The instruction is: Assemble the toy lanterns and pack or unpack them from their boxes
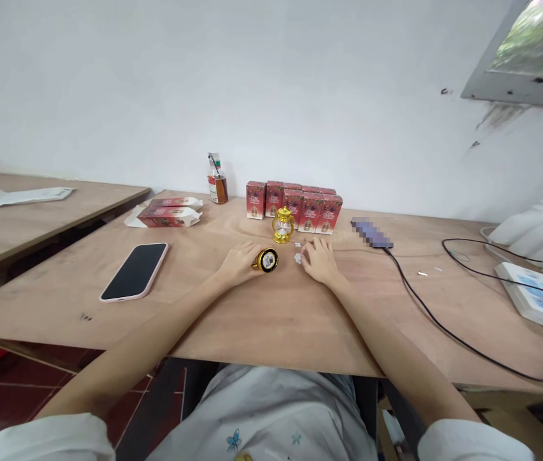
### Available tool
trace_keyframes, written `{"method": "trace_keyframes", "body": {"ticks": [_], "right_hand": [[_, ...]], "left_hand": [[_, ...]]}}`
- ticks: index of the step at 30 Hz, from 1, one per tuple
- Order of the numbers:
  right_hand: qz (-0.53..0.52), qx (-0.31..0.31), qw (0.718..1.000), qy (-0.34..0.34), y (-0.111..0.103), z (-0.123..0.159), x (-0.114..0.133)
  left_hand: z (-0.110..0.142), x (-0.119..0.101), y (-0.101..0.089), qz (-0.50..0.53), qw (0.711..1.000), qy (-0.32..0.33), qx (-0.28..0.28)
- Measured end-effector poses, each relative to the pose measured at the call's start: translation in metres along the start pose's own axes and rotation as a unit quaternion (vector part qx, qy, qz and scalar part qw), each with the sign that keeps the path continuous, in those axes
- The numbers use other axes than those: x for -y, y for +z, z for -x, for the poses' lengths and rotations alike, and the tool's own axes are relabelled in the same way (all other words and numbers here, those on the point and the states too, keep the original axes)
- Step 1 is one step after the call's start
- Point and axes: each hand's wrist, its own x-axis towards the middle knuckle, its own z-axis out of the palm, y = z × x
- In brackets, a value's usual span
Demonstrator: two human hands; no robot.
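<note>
Head view: left hand [239,263] pinching a glossy, round-ended gold object [268,260]; right hand [320,261] by white bits [297,258], grip impossible to tell.

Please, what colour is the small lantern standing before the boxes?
The lantern is gold with a clear middle; head view.

The bare left forearm [151,346] and bare right forearm [387,339] slant inward from the lower corners. Near centre, the curled left hand [239,262] and bent-fingered right hand [320,260] lie apart.
</note>
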Motion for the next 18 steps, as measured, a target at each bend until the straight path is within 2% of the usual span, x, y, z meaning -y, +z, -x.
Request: {"method": "trace_keyframes", "body": {"ticks": [3, 7, 11, 18], "right_hand": [[-0.039, -0.036, 0.998, -0.046, -0.008, -0.001, 0.013], [-0.139, -0.095, 0.98, -0.102, -0.015, 0.0, 0.039], [-0.169, -0.095, 0.969, -0.151, -0.014, 0.002, 0.058], [-0.172, -0.088, 0.961, -0.196, -0.01, 0.004, 0.057]], "left_hand": [[0.0, -0.001, 0.0, 0.006, 1.0, 0.007, -0.011], [0.0, -0.003, 0.001, 0.009, 1.0, 0.019, -0.006], [0.0, -0.004, 0.002, 0.021, 0.999, 0.032, -0.006], [0.001, -0.005, 0.002, 0.015, 0.999, 0.039, -0.007]]}}
